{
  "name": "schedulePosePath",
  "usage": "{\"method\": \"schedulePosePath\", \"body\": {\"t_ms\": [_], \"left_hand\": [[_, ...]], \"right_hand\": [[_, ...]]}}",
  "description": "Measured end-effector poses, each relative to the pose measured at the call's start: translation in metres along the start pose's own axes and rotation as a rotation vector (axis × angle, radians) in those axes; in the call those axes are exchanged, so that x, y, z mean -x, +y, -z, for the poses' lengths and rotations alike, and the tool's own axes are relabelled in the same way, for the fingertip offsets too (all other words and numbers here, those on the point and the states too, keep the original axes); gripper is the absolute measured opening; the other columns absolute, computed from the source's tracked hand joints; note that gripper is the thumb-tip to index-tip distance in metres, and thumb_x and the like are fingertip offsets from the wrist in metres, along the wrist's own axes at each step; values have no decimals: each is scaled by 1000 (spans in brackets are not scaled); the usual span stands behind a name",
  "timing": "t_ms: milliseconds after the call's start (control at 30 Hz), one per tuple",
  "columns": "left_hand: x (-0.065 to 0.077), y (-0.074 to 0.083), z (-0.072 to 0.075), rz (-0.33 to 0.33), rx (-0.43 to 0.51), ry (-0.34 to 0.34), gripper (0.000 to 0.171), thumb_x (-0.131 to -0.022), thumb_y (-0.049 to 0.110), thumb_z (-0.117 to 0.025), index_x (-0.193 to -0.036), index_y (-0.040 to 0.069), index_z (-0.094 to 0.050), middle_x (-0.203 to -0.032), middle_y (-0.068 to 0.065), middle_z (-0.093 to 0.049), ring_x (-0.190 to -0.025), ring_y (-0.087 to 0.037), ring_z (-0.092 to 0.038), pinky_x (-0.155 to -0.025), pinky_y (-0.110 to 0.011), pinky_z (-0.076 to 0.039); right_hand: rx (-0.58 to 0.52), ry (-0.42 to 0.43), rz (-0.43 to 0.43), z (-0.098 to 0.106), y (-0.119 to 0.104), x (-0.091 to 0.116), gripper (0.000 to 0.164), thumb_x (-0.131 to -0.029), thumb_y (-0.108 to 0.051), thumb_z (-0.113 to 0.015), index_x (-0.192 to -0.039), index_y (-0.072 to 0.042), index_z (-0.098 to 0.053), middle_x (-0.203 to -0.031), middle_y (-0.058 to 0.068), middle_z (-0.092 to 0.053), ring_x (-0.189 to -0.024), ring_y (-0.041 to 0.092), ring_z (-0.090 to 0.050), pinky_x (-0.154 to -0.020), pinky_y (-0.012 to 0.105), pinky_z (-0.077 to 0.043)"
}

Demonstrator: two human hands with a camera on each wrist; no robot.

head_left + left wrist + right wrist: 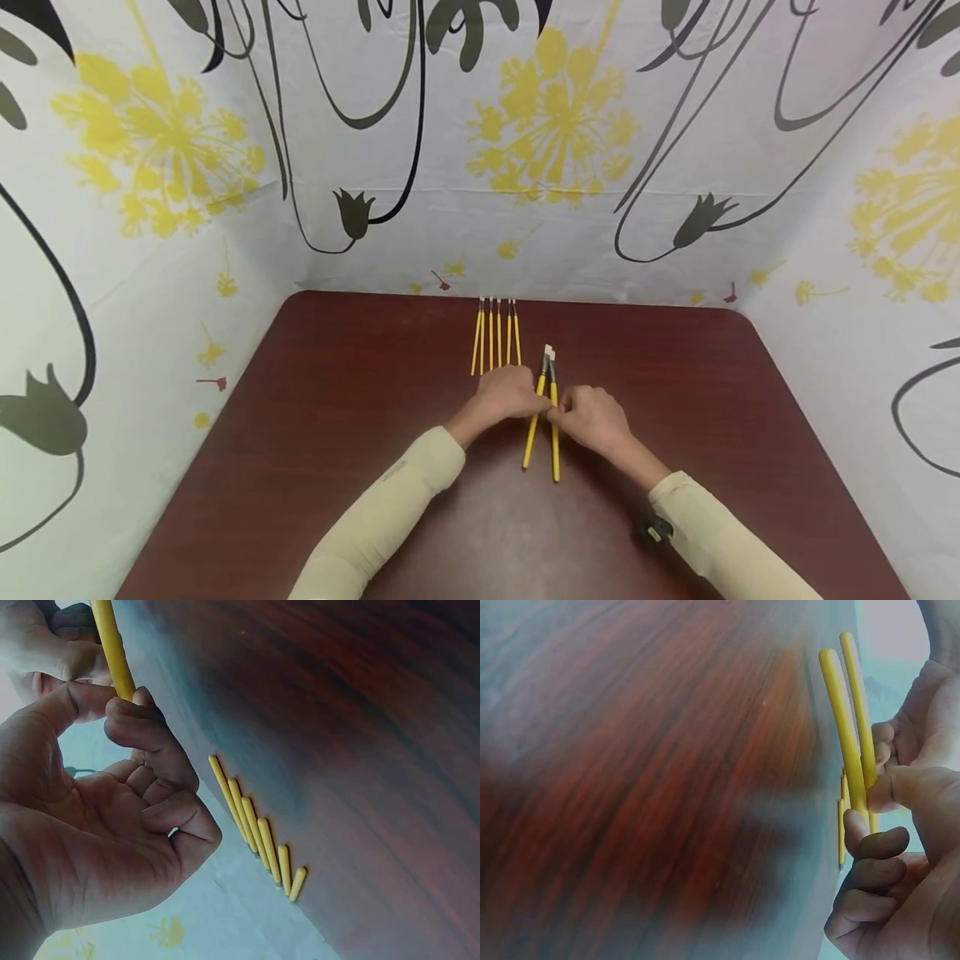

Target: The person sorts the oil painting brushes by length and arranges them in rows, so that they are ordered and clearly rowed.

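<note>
Two paintbrushes with yellow handles are held above the table, white bristles pointing away from me. My left hand (510,393) pinches the left paintbrush (532,433) between thumb and index finger; its handle (112,649) also shows in the left wrist view. Close beside it, my right hand (596,419) pinches the right paintbrush (555,454) by the handle. The fingertips of both hands nearly meet. In the right wrist view the two handles (844,724) stand side by side, leaning slightly. The other fingers of each hand are curled.
Several more yellow-handled paintbrushes (491,337) lie in a row near the far edge of the dark red-brown table (360,400). A white cloth (450,242) with printed flowers hangs around the back and sides. A dark device (658,530) sits at my right wrist.
</note>
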State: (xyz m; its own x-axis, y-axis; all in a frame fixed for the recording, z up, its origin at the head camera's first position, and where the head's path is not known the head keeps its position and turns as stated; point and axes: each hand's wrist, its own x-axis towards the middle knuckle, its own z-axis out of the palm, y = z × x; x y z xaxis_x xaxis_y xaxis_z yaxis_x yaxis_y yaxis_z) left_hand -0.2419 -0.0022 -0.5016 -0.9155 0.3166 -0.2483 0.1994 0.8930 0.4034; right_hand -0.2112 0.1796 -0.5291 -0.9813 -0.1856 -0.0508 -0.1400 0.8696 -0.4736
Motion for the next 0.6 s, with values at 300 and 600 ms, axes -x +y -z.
{"method": "schedulePosePath", "body": {"t_ms": [300,600], "left_hand": [[13,-12,12,-23,100,-6,50,-87,39,-69,-48,24,-41,-45,12,-33,-43,-8,-29,-44,-25,-22],[33,-35,14,-41,185,12,48,-88,34,-70,-50,25,-41,-45,13,-34,-42,-6,-30,-45,-24,-22]], "right_hand": [[-75,13,45,-3,-8,-2,22,-87,-31,-74,-71,-19,-66,-59,-6,-61,-51,13,-51,-49,29,-38],[-117,28,85,-5,-18,-2,16,-92,-24,-71,-77,-17,-69,-62,-6,-63,-51,11,-53,-51,28,-42]]}}
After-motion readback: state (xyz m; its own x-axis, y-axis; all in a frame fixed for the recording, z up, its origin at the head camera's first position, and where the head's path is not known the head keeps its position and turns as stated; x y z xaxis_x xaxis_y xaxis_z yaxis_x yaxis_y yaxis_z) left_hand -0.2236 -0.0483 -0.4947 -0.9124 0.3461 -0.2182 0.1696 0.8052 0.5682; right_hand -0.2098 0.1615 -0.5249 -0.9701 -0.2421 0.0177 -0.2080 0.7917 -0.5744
